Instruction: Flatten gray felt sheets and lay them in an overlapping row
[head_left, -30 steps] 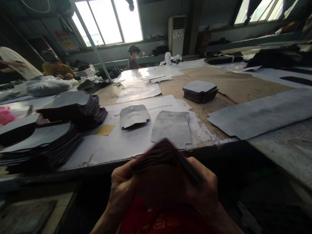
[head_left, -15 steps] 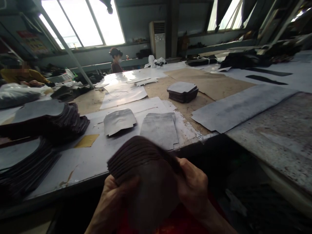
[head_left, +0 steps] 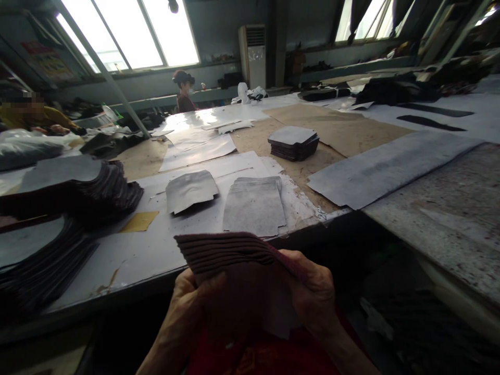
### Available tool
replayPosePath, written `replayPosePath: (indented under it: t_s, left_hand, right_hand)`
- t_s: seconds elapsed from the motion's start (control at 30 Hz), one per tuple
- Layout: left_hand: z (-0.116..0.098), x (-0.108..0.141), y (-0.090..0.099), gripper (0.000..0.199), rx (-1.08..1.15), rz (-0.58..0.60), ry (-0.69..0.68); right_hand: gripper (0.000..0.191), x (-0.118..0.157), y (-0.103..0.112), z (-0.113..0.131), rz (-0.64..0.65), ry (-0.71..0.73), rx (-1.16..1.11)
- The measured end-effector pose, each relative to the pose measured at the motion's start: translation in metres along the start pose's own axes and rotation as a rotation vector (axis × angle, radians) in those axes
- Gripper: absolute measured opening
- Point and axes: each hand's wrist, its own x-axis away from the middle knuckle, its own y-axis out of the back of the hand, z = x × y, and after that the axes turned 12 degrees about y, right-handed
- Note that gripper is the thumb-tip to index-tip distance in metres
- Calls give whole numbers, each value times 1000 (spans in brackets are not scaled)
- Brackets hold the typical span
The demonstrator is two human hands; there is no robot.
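Head view: at six o'clock, the left hand pinches one side of the bundle, thumb across its face; the right hand clasps the other. From the bundle, on the table, a grey pile lies near twelve, yellow scrap at ten, long strip at two, small stack at one.

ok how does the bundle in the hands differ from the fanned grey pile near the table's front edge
The bundle is held in the left hand and right hand, while the fanned pile lies on the table. The bundle shows a dark brown face; the fanned pile shows pale grey. The bundle's layers curve, while the fanned pile looks nearly flat. Both consist of several layered sheets.
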Motion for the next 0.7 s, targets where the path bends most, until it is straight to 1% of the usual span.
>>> replayPosePath:
  t_s: [0.03,0.1,0.17,0.2,0.23,0.27,0.3,0.37,0.43,0.5,0.53,0.57,0.6,0.63,0.67,0.7]
  left_hand:
    - [1,-2,-1,21,29,11,16]
    - [4,-6,0,21,33,-5,24]
    - [4,-8,3,23,-1,-32,24]
    - [4,-9,5,24,-20,-38,21]
    - [3,-9,6,25,-38,-38,10]
    - [3,-8,7,24,-53,-38,-15]
    - [2,-7,7,23,-58,-39,-47]
    - [1,-3,3,20,-25,-27,-69]
    - [1,0,-4,23,88,6,-16]
    - [1,0,-10,26,218,50,77]
    - [1,-1,-12,26,255,70,109]
    - [2,-2,-13,25,267,85,129]
    - [3,-2,-12,23,252,91,135]
    - [4,-2,-11,22,206,78,115]
    - [5,-1,-9,21,131,43,60]
    - [7,1,-7,21,36,-6,-25]
  right_hand:
    - [12,-1,0,-2,11,-52,-50]
    - [19,-6,2,-4,59,-259,-219]
    - [30,-12,4,-2,149,-450,-396]
    - [34,-13,6,0,207,-482,-435]
    - [34,-14,7,1,253,-430,-393]
    - [33,-13,8,3,278,-314,-283]
    - [30,-11,9,4,278,-168,-139]
    - [22,-5,11,6,231,111,111]
    - [19,2,12,5,212,436,276]
    - [28,6,13,4,221,774,412]
    - [32,7,13,4,202,876,471]
    - [33,7,13,3,164,868,495]
    - [31,5,12,3,126,714,461]
    - [25,3,11,3,97,493,393]
    - [19,1,10,4,85,262,317]
    - [16,-2,9,5,95,49,227]
